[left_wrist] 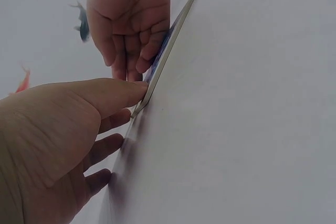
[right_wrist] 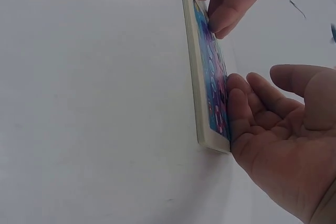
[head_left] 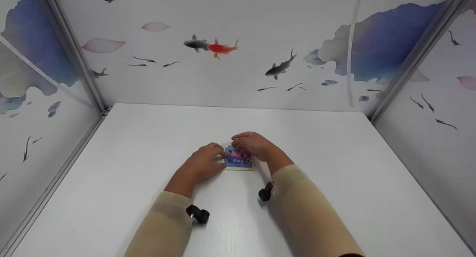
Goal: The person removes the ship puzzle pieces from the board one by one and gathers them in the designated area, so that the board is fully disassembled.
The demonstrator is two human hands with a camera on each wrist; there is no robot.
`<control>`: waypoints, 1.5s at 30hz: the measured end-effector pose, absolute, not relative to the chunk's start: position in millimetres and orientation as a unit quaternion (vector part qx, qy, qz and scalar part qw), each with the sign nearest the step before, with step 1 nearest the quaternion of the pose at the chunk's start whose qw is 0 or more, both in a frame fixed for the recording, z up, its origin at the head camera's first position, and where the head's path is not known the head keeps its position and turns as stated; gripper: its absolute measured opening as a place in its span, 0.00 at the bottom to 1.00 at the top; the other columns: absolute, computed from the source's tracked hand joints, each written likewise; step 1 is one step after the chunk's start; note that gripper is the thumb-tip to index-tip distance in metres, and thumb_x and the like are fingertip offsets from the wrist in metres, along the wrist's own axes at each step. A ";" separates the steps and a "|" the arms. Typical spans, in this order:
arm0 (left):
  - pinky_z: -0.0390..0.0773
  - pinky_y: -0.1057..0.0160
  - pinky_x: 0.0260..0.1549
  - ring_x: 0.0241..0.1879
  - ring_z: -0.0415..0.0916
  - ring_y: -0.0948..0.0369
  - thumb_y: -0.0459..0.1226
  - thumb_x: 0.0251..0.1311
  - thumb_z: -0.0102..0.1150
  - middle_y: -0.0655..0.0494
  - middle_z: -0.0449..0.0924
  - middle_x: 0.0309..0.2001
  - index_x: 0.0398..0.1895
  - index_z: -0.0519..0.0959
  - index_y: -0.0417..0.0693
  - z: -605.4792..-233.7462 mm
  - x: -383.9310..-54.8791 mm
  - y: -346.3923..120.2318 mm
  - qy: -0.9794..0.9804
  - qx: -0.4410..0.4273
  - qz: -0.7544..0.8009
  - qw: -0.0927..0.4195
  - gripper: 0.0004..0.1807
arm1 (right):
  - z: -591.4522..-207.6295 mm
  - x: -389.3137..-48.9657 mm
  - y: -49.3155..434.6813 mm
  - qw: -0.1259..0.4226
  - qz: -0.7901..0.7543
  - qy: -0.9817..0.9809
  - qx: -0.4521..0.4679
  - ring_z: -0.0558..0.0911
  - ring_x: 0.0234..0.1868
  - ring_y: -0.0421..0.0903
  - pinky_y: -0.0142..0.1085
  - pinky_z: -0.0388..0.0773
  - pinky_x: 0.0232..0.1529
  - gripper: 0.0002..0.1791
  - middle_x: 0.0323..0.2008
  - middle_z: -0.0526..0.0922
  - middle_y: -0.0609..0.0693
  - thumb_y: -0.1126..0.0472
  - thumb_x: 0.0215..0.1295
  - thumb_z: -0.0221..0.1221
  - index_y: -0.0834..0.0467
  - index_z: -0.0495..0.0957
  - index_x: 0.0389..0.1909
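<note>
A small flat picture board [head_left: 238,162] with a pale frame and a blue, purple and pink picture lies on the white table. At its left end the left hand [head_left: 202,161] holds it, the thumb at the near corner and a fingertip over the picture. Over the far right part, the right hand [head_left: 254,145] rests its loosely bent fingers on the picture. The right wrist view shows the board [right_wrist: 215,77] edge-on, with the right hand's palm [right_wrist: 283,140] turned toward the camera and its thumb apart. Part of the picture is hidden under the fingers.
The white table [head_left: 316,145] extends around the board. Behind it stands a white panel [head_left: 238,86] printed with fish and petals, with similar side panels and grey metal posts [head_left: 80,56]. A small black device [head_left: 199,214] sits at each cuff.
</note>
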State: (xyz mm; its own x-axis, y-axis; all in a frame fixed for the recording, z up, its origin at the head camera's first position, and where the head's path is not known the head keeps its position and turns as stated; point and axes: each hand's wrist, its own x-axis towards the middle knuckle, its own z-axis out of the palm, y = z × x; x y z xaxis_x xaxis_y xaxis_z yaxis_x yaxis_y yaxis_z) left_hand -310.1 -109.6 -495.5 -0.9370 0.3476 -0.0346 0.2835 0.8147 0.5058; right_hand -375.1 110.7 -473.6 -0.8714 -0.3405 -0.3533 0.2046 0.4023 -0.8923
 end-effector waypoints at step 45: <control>0.67 0.46 0.80 0.77 0.69 0.50 0.47 0.73 0.64 0.53 0.75 0.73 0.64 0.83 0.52 -495.2 -311.2 -112.8 0.946 0.181 0.260 0.068 0.21 | -472.7 -382.0 95.2 0.217 -0.400 0.890 -0.031 0.81 0.56 0.50 0.45 0.82 0.66 0.12 0.57 0.85 0.50 0.57 0.75 0.64 0.48 0.88 0.54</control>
